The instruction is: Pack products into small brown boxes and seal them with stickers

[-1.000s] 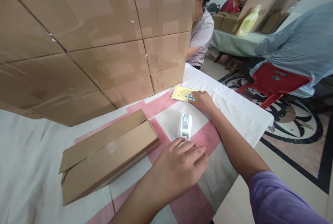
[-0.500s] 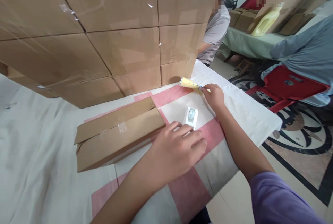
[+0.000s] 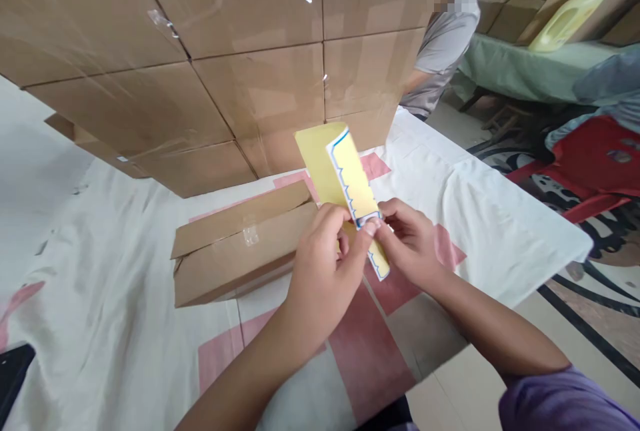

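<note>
Both hands meet above the table's near right part, holding a yellow sheet [image 3: 333, 167] with a blue-and-white edged strip curled back along it. My left hand [image 3: 325, 264] pinches the sheet from the left, fingers closed on it. On the right side, my right hand [image 3: 413, 244] pinches the sheet's lower end. The small white device seen before is hidden behind the hands.
A flat cardboard box [image 3: 240, 244] lies just left of the hands on the white and pink tablecloth [image 3: 100, 297]. A wall of stacked cartons [image 3: 225, 51] stands behind. A seated person [image 3: 443, 44] is at the far right, beside a red chair [image 3: 600, 157]. A dark object [image 3: 13, 367] shows at bottom left.
My right hand lifted the yellow sheet off the table and brought it toward me. My left hand left the white device and took hold of the sheet too.
</note>
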